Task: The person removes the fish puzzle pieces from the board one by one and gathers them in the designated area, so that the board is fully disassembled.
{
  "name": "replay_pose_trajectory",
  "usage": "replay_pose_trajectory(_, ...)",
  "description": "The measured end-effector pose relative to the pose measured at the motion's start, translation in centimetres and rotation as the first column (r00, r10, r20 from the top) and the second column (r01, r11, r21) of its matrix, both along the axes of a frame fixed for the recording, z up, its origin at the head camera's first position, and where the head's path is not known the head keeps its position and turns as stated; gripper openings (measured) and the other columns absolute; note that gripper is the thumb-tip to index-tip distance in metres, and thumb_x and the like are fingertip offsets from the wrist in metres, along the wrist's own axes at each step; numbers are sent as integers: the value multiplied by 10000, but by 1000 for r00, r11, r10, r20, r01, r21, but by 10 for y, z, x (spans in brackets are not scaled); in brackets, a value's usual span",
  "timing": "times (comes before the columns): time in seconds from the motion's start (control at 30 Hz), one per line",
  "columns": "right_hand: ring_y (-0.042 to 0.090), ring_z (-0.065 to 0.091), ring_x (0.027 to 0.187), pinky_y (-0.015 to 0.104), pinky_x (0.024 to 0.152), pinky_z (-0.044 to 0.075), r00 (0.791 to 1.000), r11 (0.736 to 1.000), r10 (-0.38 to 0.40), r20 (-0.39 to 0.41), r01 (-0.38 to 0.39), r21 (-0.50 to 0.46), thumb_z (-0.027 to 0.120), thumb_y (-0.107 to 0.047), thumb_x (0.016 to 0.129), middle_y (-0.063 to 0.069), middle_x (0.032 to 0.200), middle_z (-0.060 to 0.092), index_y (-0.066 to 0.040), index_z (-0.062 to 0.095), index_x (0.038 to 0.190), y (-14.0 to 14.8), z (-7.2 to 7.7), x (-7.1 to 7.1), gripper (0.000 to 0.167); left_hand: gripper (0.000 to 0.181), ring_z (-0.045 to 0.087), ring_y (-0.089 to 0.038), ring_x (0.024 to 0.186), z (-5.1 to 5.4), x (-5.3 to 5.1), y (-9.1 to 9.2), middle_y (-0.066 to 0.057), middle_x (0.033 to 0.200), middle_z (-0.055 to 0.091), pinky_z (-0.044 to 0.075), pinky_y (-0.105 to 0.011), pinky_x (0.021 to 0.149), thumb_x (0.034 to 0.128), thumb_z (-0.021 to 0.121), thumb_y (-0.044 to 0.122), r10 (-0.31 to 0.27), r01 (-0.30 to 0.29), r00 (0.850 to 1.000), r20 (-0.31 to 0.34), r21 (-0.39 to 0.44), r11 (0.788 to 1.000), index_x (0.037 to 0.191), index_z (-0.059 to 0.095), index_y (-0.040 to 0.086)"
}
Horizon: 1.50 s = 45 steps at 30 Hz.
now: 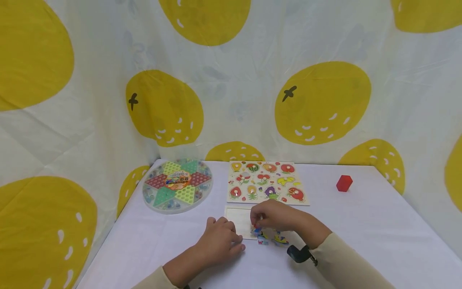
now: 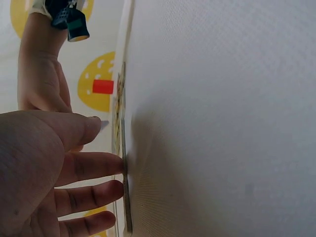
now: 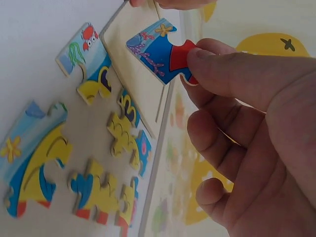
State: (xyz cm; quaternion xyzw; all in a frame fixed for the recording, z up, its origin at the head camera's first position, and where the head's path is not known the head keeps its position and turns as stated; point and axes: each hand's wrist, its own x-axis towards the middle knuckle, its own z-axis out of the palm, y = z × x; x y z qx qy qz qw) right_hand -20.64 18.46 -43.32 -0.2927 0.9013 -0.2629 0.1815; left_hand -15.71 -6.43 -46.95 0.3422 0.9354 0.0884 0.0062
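My right hand [image 1: 272, 216] pinches a blue jigsaw piece [image 3: 153, 52] with a red corner, an orange starfish and purple coral between thumb and forefinger. It holds the piece up over the shallow wooden puzzle tray [image 1: 236, 218]. Several loose jigsaw pieces, among them a yellow and light-blue piece [image 3: 37, 158] and a piece with a red crab [image 3: 86, 54], lie on the table close to the tray. The left hand [image 1: 218, 241] is by the tray's left front side, fingers loosely bent and holding nothing. Its fingertips [image 2: 116, 165] appear to touch the tray's edge.
Behind the tray lies a fruit peg puzzle board [image 1: 267, 182]. A round Chinese checkers board [image 1: 177, 184] is at the back left, and a red block [image 1: 344, 183] stands at the back right. A curtain printed with yellow fruit [image 1: 238, 100] hangs behind the white-covered table [image 1: 361, 233].
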Motion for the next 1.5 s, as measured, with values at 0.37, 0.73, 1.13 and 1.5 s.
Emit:
replay_pose_trajectory(0.37, 183, 647, 810, 347, 687, 576, 992, 993, -70, 104, 60, 102, 803, -153, 965, -82, 855, 666, -238, 740, 909, 37, 7, 6, 120, 268, 480, -91, 916, -1, 1, 0, 145, 900, 576, 318, -426, 822, 956, 754, 535, 12, -12, 1000, 20, 3, 1000, 1110, 865, 344)
replay_pose_trajectory(0.73, 152, 608, 881, 341, 780, 559, 983, 970, -132, 124, 103, 220, 851, -146, 909, -73, 857, 651, -247, 715, 877, 68, 12, 12, 173, 290, 490, -98, 947, -2, -1, 0, 134, 932, 599, 312, -437, 831, 961, 751, 540, 11, -11, 1000, 28, 2, 1000, 1137, 859, 337)
replay_pose_trajectory(1.13, 172, 594, 908, 368, 804, 569, 969, 950, -183, 167, 130, 285, 870, -128, 881, -39, 870, 641, -237, 726, 862, 84, 9, 21, 181, 299, 484, -94, 936, -1, 0, -1, 129, 935, 605, 314, -434, 835, 961, 756, 528, 22, -22, 999, 49, -5, 1000, 1152, 857, 322)
replay_pose_trajectory(1.5, 140, 605, 858, 308, 778, 554, 983, 971, -128, 129, 98, 217, 858, -151, 902, -75, 827, 643, -256, 711, 860, 89, -3, 19, 185, 302, 490, -94, 946, -4, -1, 0, 132, 946, 607, 311, -430, 837, 970, 740, 537, 21, -21, 999, 50, -11, 1000, 1157, 855, 330)
